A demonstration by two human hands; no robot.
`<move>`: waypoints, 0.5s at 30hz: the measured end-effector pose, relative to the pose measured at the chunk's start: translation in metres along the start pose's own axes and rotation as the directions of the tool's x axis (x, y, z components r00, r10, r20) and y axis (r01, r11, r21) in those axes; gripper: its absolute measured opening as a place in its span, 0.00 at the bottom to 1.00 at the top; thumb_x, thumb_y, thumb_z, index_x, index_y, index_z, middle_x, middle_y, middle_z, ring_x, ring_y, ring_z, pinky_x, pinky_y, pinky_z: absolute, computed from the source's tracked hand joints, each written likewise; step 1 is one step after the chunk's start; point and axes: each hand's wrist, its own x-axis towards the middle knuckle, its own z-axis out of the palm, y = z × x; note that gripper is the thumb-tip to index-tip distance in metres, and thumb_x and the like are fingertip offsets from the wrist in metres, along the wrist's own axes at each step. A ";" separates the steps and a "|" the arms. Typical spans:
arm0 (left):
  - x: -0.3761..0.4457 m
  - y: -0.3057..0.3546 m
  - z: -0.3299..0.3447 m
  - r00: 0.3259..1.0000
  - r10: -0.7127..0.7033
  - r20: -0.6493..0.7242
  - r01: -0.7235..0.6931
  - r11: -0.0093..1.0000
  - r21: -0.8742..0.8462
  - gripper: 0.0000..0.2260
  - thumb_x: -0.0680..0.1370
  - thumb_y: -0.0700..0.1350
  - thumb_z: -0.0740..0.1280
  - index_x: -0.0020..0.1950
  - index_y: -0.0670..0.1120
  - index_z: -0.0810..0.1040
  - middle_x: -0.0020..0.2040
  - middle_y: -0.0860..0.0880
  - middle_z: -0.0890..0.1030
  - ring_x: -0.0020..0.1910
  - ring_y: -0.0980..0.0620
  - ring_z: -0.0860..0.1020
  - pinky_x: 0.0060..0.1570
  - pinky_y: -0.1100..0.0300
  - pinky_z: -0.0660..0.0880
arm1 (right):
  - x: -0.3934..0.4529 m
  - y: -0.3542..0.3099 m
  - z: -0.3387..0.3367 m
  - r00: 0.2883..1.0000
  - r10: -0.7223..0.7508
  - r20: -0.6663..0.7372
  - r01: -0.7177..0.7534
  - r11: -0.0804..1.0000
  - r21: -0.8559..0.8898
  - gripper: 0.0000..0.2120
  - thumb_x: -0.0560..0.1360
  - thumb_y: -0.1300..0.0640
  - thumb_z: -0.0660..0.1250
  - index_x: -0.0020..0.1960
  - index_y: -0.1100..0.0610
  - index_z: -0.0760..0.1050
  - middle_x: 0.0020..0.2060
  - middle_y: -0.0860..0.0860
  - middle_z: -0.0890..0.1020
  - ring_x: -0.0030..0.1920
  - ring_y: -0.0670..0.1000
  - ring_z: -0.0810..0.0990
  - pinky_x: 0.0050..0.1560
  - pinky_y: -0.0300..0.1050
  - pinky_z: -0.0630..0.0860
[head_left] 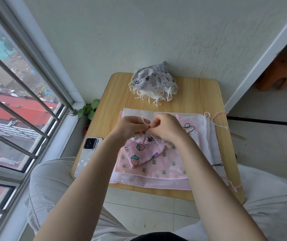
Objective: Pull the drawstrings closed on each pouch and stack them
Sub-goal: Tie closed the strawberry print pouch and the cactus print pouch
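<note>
I see both hands meeting above the middle of the small wooden table [200, 94], working at the gathered mouth of a pink strawberry-print pouch [140, 153]. My left hand [130, 126] is curled with its fingers pinched on the pale drawstring [145, 121], whose looped end sticks up between the two hands. My right hand [168, 128] is also closed tight, fingertips pressed to the same cord right at the neck of the pouch, touching the left hand's fingers. The pouch mouth is puckered into a tight bunch just under the fingers, and the body of the pouch hangs down toward me, its lower part lying on a flat pink pouch with green motifs [156, 166]. That one rests on a layer of flat white and pale pink pouches [207, 136], whose loose cords trail off the right edge of the table. At the far side of the table, against the wall, sits a heap of closed pouches [154, 80], the top one grey-white with a cat print, with white strings spilling forward. A phone [87, 153] lies face down at the left edge of the table, near my left forearm. A green plant [89, 108] shows beside the table by the window.
</note>
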 end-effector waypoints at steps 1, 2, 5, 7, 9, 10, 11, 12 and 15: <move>0.000 0.001 0.000 1.000 0.008 0.004 -0.008 1.000 0.018 0.07 0.73 0.33 0.72 0.51 0.39 0.83 0.42 0.44 0.83 0.37 0.52 0.80 0.43 0.61 0.78 | 0.000 0.001 -0.001 1.000 -0.010 0.007 0.010 1.000 0.028 0.08 0.68 0.56 0.75 0.43 0.54 0.77 0.40 0.46 0.80 0.37 0.45 0.76 0.34 0.37 0.69; 0.000 0.002 -0.001 1.000 0.018 -0.001 -0.018 0.999 0.037 0.08 0.73 0.32 0.72 0.51 0.39 0.83 0.42 0.44 0.83 0.37 0.52 0.80 0.43 0.61 0.79 | 0.002 0.002 0.000 1.000 -0.009 0.026 0.008 0.998 0.069 0.07 0.69 0.58 0.73 0.45 0.54 0.77 0.41 0.46 0.80 0.39 0.45 0.77 0.36 0.37 0.70; -0.001 0.003 0.000 0.996 0.068 -0.053 -0.061 0.989 0.132 0.08 0.71 0.31 0.73 0.47 0.41 0.82 0.39 0.48 0.83 0.34 0.58 0.81 0.40 0.66 0.79 | 0.004 0.004 0.002 0.996 0.037 0.081 -0.053 0.977 0.208 0.07 0.73 0.64 0.68 0.49 0.55 0.81 0.39 0.48 0.82 0.41 0.46 0.80 0.38 0.34 0.73; -0.001 -0.001 0.004 0.985 0.138 -0.100 -0.114 0.968 0.222 0.08 0.71 0.32 0.73 0.44 0.43 0.81 0.40 0.48 0.84 0.35 0.58 0.81 0.41 0.64 0.78 | 0.005 0.006 0.003 0.992 0.070 0.103 -0.096 0.956 0.276 0.07 0.74 0.64 0.68 0.49 0.57 0.84 0.37 0.48 0.83 0.38 0.44 0.80 0.35 0.31 0.72; -0.002 -0.006 0.009 0.960 0.223 -0.170 -0.164 0.939 0.302 0.07 0.71 0.33 0.73 0.41 0.45 0.82 0.39 0.48 0.84 0.35 0.59 0.80 0.39 0.66 0.77 | 0.004 0.009 0.003 0.982 0.086 0.168 -0.139 0.932 0.336 0.06 0.74 0.63 0.69 0.49 0.59 0.84 0.35 0.49 0.83 0.34 0.42 0.79 0.32 0.29 0.70; -0.003 -0.008 0.011 0.947 0.248 -0.204 -0.179 0.935 0.305 0.07 0.71 0.33 0.72 0.40 0.46 0.82 0.38 0.48 0.84 0.33 0.60 0.80 0.37 0.68 0.77 | 0.004 0.011 0.005 0.975 0.083 0.206 -0.158 0.911 0.380 0.05 0.75 0.63 0.70 0.48 0.59 0.84 0.35 0.50 0.83 0.34 0.42 0.79 0.35 0.30 0.71; -0.004 -0.010 0.013 0.938 0.258 -0.232 -0.188 0.940 0.286 0.07 0.71 0.34 0.72 0.40 0.46 0.82 0.37 0.48 0.84 0.32 0.61 0.79 0.36 0.69 0.76 | 0.003 0.013 0.006 0.969 0.078 0.233 -0.174 0.885 0.432 0.05 0.75 0.64 0.70 0.48 0.59 0.84 0.36 0.51 0.84 0.36 0.43 0.80 0.40 0.32 0.74; -0.005 -0.011 0.015 0.932 0.259 -0.253 -0.193 0.946 0.259 0.06 0.71 0.34 0.72 0.40 0.45 0.82 0.36 0.47 0.84 0.31 0.61 0.79 0.34 0.69 0.75 | 0.004 0.015 0.008 0.967 0.076 0.243 -0.186 0.860 0.474 0.05 0.74 0.64 0.70 0.47 0.58 0.84 0.38 0.52 0.84 0.38 0.45 0.81 0.44 0.35 0.75; -0.006 -0.014 0.019 0.933 0.231 -0.276 -0.187 0.966 0.177 0.03 0.72 0.34 0.72 0.43 0.41 0.82 0.34 0.49 0.81 0.28 0.62 0.77 0.31 0.70 0.72 | 0.005 0.016 0.010 0.969 0.093 0.228 -0.208 0.807 0.553 0.06 0.74 0.66 0.70 0.47 0.58 0.83 0.36 0.50 0.84 0.36 0.44 0.82 0.39 0.33 0.75</move>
